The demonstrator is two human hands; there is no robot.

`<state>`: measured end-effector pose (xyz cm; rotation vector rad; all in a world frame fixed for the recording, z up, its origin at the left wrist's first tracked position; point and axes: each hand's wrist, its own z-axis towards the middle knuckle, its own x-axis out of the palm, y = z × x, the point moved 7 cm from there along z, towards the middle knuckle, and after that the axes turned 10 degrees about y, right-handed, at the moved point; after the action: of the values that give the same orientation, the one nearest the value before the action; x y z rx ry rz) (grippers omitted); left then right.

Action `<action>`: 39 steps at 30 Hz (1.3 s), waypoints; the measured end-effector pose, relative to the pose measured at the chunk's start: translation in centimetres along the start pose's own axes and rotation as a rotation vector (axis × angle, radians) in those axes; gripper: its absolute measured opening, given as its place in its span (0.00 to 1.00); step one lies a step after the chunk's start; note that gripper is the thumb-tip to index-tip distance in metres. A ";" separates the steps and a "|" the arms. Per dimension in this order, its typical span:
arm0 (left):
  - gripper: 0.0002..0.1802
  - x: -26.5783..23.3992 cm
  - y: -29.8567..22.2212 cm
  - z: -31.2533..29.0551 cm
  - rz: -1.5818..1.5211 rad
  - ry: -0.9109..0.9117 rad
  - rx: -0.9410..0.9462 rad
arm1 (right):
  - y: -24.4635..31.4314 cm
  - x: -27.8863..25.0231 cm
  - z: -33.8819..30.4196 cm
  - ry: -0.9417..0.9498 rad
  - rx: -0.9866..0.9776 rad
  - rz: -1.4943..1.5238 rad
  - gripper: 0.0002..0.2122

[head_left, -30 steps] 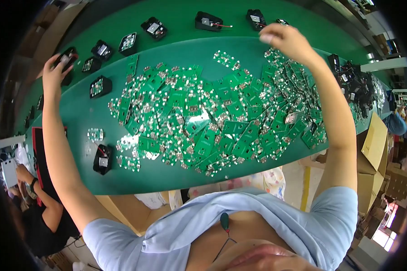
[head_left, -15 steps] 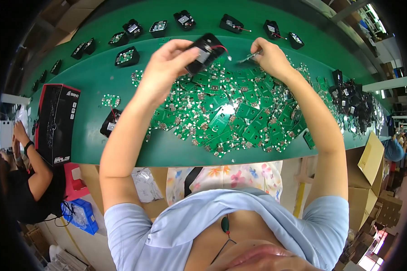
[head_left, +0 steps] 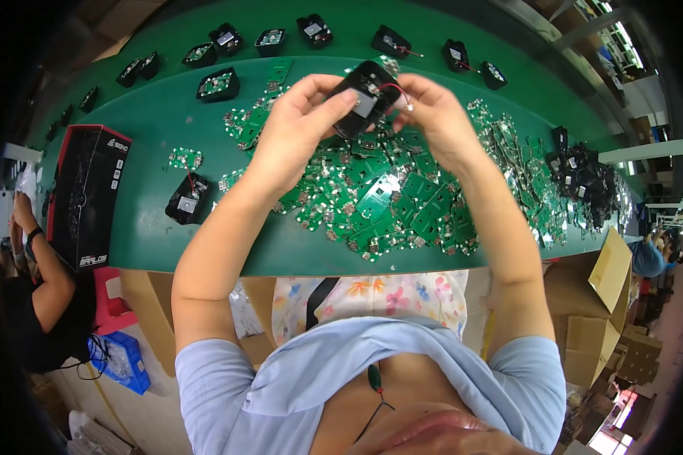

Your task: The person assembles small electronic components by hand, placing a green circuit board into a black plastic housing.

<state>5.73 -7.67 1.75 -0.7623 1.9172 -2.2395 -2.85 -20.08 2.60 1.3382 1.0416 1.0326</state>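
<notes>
My left hand (head_left: pixel 300 125) grips a black plastic housing (head_left: pixel 350 125), thumb across a silver-grey square part inside it. A thin red wire with a white plug (head_left: pixel 410 107) hangs out of the housing's right side. My right hand (head_left: pixel 436 114), slightly blurred, is closed at that side beside the plug. A small green circuit board (head_left: pixel 388 64) shows just past the housing's far edge, against my right fingers, which seem to hold it; the grip is partly hidden. Beneath both hands spreads a heap of green circuit boards (head_left: pixel 379 197).
Black housings, some with boards inside, line the far strip, including one housing (head_left: pixel 218 84) nearer me. Another housing (head_left: pixel 187 199) and a loose board (head_left: pixel 185 158) lie left, beside a black box (head_left: pixel 88 197). Black parts (head_left: pixel 584 178) are piled right. Another person's arm (head_left: pixel 49 265) is at far left.
My right hand has moved left with the circuit board, up to the housing. The left hand has shifted slightly right with the housing. The view has shifted a little.
</notes>
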 end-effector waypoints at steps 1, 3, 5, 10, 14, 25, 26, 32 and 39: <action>0.12 0.6 0.0 -0.2 -0.045 0.024 -0.011 | -0.6 0.4 -0.3 0.009 -0.003 0.046 0.11; 0.12 1.1 -0.1 -0.3 -0.094 0.046 -0.022 | -1.0 0.5 -0.9 -0.131 -0.029 0.166 0.10; 0.12 0.2 -1.0 -0.6 0.066 -0.072 0.091 | -0.5 0.2 -2.0 -0.220 -0.043 0.121 0.10; 0.11 -0.6 -2.0 -0.6 0.305 -0.176 0.235 | 2.6 1.8 -4.3 -0.397 -0.278 -0.481 0.08; 0.10 -0.2 -1.9 -0.7 0.373 -0.170 0.296 | 5.0 2.6 -4.2 -0.426 -0.357 -0.926 0.06; 0.12 1.3 -0.5 0.0 0.011 0.112 0.121 | 5.5 -1.8 -3.2 -0.459 -0.354 -0.249 0.12; 0.12 1.7 -0.3 -0.2 -0.092 0.155 0.065 | 4.3 -1.3 -2.9 -0.378 -0.292 -0.216 0.14; 0.14 3.1 -0.5 -0.8 -0.268 0.284 -0.048 | 0.5 2.1 -2.9 -0.134 -0.260 0.319 0.17; 0.13 3.0 1.0 -0.7 -0.256 0.221 -0.081 | -1.2 1.6 -2.6 -0.216 -0.148 0.229 0.08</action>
<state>2.59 -8.41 1.67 -0.8470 2.1287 -2.5024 -4.97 -17.90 1.49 1.4333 0.6498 1.0835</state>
